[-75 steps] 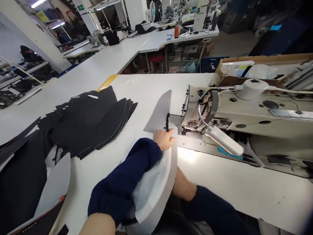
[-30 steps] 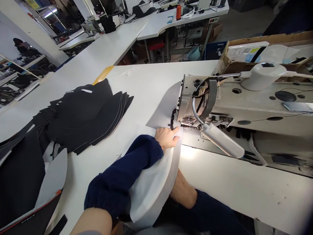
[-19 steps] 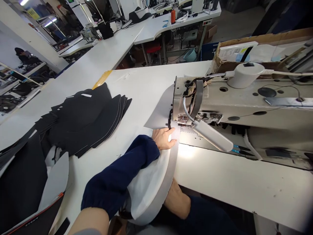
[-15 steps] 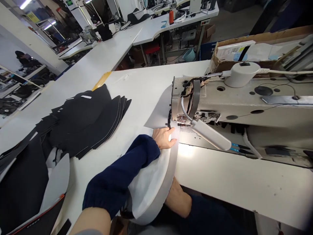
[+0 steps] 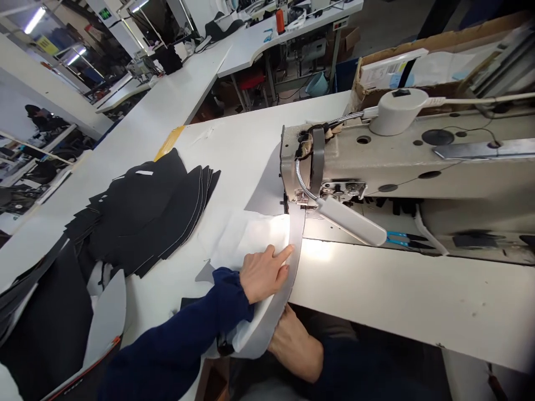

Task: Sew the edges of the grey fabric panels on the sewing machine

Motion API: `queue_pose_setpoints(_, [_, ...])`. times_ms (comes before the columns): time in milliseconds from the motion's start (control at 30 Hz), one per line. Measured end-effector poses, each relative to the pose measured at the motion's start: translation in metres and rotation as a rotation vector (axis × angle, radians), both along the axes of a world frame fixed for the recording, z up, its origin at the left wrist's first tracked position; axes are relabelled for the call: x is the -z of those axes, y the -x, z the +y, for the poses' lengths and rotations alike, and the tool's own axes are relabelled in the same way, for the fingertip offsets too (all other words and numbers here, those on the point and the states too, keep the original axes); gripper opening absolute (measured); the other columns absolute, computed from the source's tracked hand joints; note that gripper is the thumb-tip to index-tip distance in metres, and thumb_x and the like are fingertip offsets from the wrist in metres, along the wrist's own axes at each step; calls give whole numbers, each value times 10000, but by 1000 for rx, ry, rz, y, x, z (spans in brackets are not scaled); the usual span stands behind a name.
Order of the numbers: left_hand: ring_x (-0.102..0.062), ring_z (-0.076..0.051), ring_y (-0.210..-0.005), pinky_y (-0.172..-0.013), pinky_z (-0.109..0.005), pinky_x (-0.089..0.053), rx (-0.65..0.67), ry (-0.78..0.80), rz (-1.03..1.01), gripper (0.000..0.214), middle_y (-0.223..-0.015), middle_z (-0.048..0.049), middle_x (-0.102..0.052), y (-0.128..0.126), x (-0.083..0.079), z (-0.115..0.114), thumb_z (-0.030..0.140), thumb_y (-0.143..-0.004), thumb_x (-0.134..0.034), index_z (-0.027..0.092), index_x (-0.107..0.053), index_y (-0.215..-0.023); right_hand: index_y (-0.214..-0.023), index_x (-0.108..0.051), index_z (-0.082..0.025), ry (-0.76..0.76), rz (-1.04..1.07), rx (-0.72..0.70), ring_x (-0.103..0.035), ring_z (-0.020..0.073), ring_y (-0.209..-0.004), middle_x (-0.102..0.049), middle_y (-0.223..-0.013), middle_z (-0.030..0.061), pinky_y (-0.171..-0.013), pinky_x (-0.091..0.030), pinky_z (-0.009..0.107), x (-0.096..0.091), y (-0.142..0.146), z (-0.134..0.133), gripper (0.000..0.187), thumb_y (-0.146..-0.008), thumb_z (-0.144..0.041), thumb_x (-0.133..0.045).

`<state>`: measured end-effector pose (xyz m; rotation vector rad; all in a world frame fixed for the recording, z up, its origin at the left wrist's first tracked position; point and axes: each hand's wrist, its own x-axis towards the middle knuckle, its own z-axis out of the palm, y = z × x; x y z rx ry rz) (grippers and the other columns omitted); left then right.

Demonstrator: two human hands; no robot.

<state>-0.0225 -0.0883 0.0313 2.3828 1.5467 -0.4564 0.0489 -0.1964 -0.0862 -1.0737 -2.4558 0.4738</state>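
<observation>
My left hand [image 5: 264, 271] lies flat, fingers stretched out, on a white and grey fabric piece [image 5: 251, 236] that runs under the head of a beige sewing machine [image 5: 376, 161]. My right hand [image 5: 295, 345] is below the table edge, holding the lower end of the same fabric piece from underneath; its fingers are hidden behind the cloth. The grey edge of the piece leads up to the needle area [image 5: 292, 201], lit by the machine's lamp [image 5: 349, 221].
A fanned stack of black cut pieces [image 5: 146, 209] lies on the white table [image 5: 376, 289] to the left. More black and grey pieces [image 5: 54, 312] sit at the lower left. A cardboard box [image 5: 418, 67] stands behind the machine. Blue-handled scissors [image 5: 401, 238] lie under the machine arm.
My left hand has drawn back from the needle toward me along the fabric. More white cloth now shows ahead of it. The view has shifted left and downward.
</observation>
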Motion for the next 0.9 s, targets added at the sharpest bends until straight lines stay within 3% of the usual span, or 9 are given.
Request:
queue_pose_setpoints(133, [-627,-227,-769,-674,-337,-469,22,-10,62,562,-986,-58,-574,-4,20,5,339,-912,-373,333,-259,-1462,-892,-689,-135,-180,-183,-157,-611,286,-895,-697,-852,127,-868,-472,509,-24,-14,6,158,-816,-137,-551])
queue_pose_setpoints(267, [-632,-235,-776,-665,-337,-479,47,-30,63,623,-985,-70,-594,-9,29,10,284,-885,-392,262,-228,-1485,-899,-689,-53,-312,-189,-101,-608,332,-908,-689,-875,196,-911,-398,585,-31,-21,7,182,-785,-169,-605])
queue_pose_setpoints(533, [-632,-239,-810,-694,-342,-492,76,33,9,589,-983,-79,-627,-22,26,17,250,-882,-379,176,-292,-1460,-944,-714,-117,-262,-189,-139,-601,320,-928,-707,-878,149,-921,-387,566,-20,-27,11,186,-796,-188,-627])
queue_pose_setpoints(900, [-645,-260,-816,-695,-362,-492,12,-45,-31,552,-969,-78,-651,-28,33,31,264,-877,-406,214,-364,-1425,-1185,-630,-112,-289,-166,-66,-530,376,-1120,-614,-1196,198,-997,-315,626,-20,-33,21,400,-808,-249,-637])
